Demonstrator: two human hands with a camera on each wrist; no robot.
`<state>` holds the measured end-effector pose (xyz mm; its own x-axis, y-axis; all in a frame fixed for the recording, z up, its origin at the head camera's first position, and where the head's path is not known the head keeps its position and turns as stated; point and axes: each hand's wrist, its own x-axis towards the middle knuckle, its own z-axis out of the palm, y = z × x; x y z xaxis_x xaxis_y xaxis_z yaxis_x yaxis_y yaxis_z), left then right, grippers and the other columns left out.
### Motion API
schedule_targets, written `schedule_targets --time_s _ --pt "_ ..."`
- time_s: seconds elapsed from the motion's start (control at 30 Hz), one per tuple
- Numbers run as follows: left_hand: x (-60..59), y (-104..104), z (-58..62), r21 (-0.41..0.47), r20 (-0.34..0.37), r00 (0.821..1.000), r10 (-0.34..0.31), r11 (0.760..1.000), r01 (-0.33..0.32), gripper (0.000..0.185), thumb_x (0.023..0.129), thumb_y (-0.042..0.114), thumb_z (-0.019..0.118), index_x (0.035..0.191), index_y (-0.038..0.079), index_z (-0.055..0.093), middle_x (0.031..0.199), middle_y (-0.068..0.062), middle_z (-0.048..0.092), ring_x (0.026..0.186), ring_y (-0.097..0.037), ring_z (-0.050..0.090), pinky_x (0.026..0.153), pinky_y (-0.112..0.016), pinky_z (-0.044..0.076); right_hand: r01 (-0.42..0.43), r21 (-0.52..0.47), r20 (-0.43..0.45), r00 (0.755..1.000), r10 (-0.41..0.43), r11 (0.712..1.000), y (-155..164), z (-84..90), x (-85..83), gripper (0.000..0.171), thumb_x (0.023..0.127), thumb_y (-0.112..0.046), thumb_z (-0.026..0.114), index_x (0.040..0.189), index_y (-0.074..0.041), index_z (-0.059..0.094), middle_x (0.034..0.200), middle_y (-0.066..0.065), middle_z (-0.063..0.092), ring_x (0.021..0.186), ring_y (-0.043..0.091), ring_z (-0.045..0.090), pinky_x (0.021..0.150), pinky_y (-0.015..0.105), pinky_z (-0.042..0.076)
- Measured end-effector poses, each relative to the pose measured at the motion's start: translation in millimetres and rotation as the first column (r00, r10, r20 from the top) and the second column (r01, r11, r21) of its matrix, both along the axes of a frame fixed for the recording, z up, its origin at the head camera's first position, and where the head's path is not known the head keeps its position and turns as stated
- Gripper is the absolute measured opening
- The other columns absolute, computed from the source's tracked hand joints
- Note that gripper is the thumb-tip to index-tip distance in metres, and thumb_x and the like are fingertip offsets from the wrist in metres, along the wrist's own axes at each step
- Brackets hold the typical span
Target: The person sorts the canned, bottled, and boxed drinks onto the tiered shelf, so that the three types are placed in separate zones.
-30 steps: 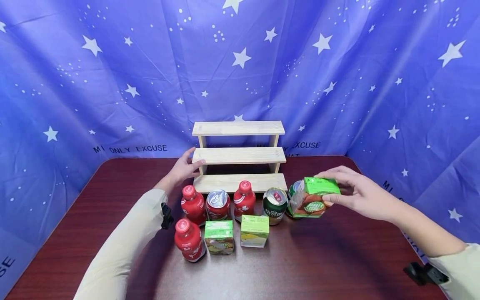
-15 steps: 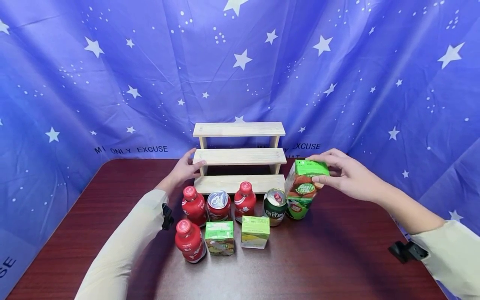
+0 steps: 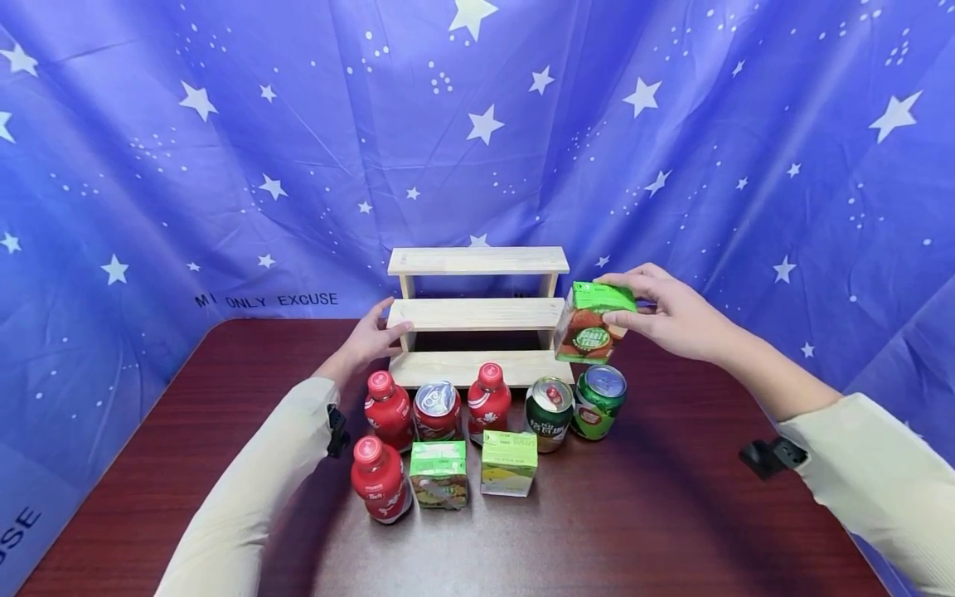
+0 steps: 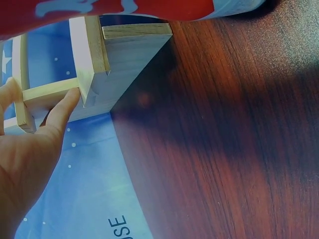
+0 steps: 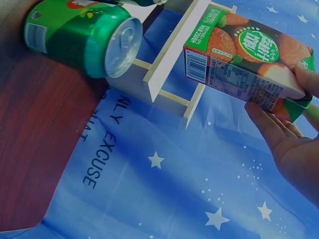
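Pinching a juice carton point(image 3: 593, 323) at right of centre, the right hand point(image 3: 671, 319) could clip the wooden rack point(image 3: 477, 315), which the left hand's point(image 3: 366, 342) relaxed fingers touch, toppling 2 cans below.

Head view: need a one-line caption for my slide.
Right hand holds a juice carton beside the wooden shelf; left hand steadies the shelf's middle tier.

3 red bottles point(image 3: 389, 410) | 3 cans point(image 3: 549, 403) | 2 cartons point(image 3: 509, 462) | star cloth point(image 3: 224, 166)
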<state>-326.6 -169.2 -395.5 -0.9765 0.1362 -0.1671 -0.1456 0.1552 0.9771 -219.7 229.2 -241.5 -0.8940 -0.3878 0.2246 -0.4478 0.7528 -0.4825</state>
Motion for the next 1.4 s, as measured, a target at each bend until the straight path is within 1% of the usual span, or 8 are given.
schedule_targets --time_s 0.27,0.63,0.7,0.87,0.93,1.07,1.23,1.4 --pt "1.9 -1.5 2.4 -0.009 0.007 1.0 0.009 1.0 -0.009 0.075 0.094 0.012 0.053 0.152 0.015 0.005 0.142 -0.031 0.029 0.129 -0.041 0.039 0.099 -0.051 0.047 -0.034 -0.004 0.025 0.999 0.034 0.999 -16.6 1.0 -17.6 0.045 0.092 -0.026 0.061 0.134 -0.015 0.051 0.118 0.012 0.048 0.097 0.023 0.045 0.076 0.034 0.04" --pt "0.7 -4.0 1.2 0.013 0.017 1.0 0.024 1.0 -0.024 0.076 0.094 0.011 0.054 0.152 0.017 0.006 0.142 -0.031 0.026 0.129 -0.042 0.04 0.099 -0.051 0.047 -0.006 -0.024 0.101 0.995 0.008 1.0 -40.1 1.6 -40.0 0.051 0.093 -0.029 0.058 0.14 -0.017 0.044 0.116 0.011 0.043 0.09 0.023 0.044 0.069 0.033 0.041" --pt "0.3 -4.4 0.6 0.013 0.014 1.0 0.024 1.0 -0.024 0.076 0.094 0.012 0.055 0.152 0.017 0.006 0.142 -0.03 0.027 0.129 -0.041 0.04 0.099 -0.051 0.047 -0.012 -0.03 0.1 0.995 0.015 0.999 -45.0 2.4 -46.0 0.051 0.093 -0.029 0.058 0.141 -0.017 0.043 0.117 0.012 0.042 0.093 0.024 0.044 0.071 0.034 0.041" --pt "0.6 -3.5 -0.2 0.015 0.008 1.0 0.018 1.0 -0.018 0.076 0.094 0.011 0.054 0.152 0.017 0.006 0.142 -0.03 0.029 0.129 -0.041 0.039 0.099 -0.052 0.047 -0.027 -0.054 0.085 0.996 0.031 0.998 -58.1 5.2 -59.5 0.048 0.093 -0.029 0.058 0.139 -0.018 0.046 0.12 0.013 0.042 0.11 0.028 0.045 0.086 0.043 0.044" --pt "0.3 -3.1 -0.7 0.02 0.01 1.0 0.017 1.0 -0.017 0.076 0.094 0.01 0.054 0.152 0.017 0.005 0.142 -0.03 0.028 0.129 -0.041 0.039 0.099 -0.052 0.047 -0.03 -0.056 0.084 0.996 0.035 0.998 -63.5 6.6 -64.1 0.048 0.094 -0.029 0.057 0.139 -0.018 0.045 0.121 0.014 0.042 0.113 0.03 0.044 0.089 0.045 0.044" --pt "0.0 -2.7 -0.7 0.027 0.017 0.999 0.027 0.999 -0.027 0.076 0.094 0.01 0.054 0.152 0.017 0.006 0.142 -0.03 0.029 0.129 -0.041 0.04 0.1 -0.052 0.046 -0.039 -0.072 0.082 0.996 0.044 0.997 -75.8 10.4 -72.9 0.048 0.094 -0.028 0.056 0.14 -0.017 0.044 0.121 0.015 0.041 0.112 0.031 0.044 0.09 0.046 0.044" --pt "0.5 -1.3 -0.3 0.025 0.01 1.0 0.015 1.0 -0.016 0.076 0.095 0.01 0.053 0.152 0.016 0.004 0.14 -0.031 0.03 0.129 -0.043 0.04 0.1 -0.052 0.046 -0.028 -0.086 0.077 0.996 0.035 0.996 -90.4 14.6 -82.5 0.047 0.095 -0.028 0.055 0.14 -0.018 0.044 0.12 0.015 0.04 0.111 0.029 0.043 0.092 0.046 0.044" --pt "0.8 -0.3 -0.6 0.012 0.005 1.0 0.011 1.0 -0.012 0.077 0.094 0.01 0.054 0.152 0.016 0.004 0.142 -0.031 0.029 0.127 -0.043 0.041 0.098 -0.05 0.048 -0.029 -0.093 0.054 0.998 0.034 0.995 -103.3 19.2 -88.4 0.047 0.095 -0.026 0.055 0.139 -0.017 0.044 0.12 0.015 0.04 0.107 0.028 0.043 0.09 0.044 0.044"
